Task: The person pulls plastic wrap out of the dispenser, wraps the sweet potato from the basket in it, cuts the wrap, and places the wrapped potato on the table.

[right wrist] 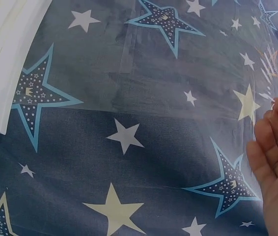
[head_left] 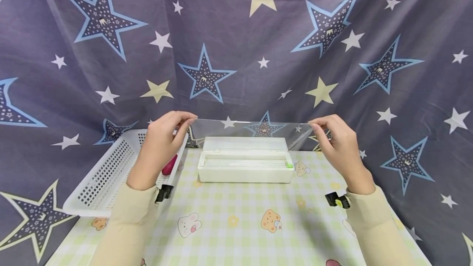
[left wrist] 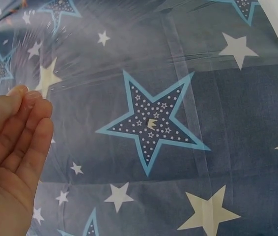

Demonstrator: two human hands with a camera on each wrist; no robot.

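A sheet of clear plastic wrap (head_left: 236, 126) stretches between both hands above the white wrap dispenser box (head_left: 244, 175). My left hand (head_left: 160, 147) pinches its left top corner between thumb and fingers. At the right top corner, the thumb and fingers of my right hand (head_left: 341, 147) grip it the same way. The dispenser's lid (head_left: 245, 143) stands raised at the back, and a small green piece (head_left: 289, 166) shows at its right end. Glare and creases mark the wrap (left wrist: 109, 44) in the left wrist view; the right wrist view has creases near the fingertips.
A white perforated basket (head_left: 105, 175) stands at the left, partly behind the left forearm, with a dark pink object (head_left: 170, 165) in it. A checked cloth (head_left: 236, 241) with cartoon animals covers the table. Behind hangs a dark star-patterned curtain (head_left: 236, 28).
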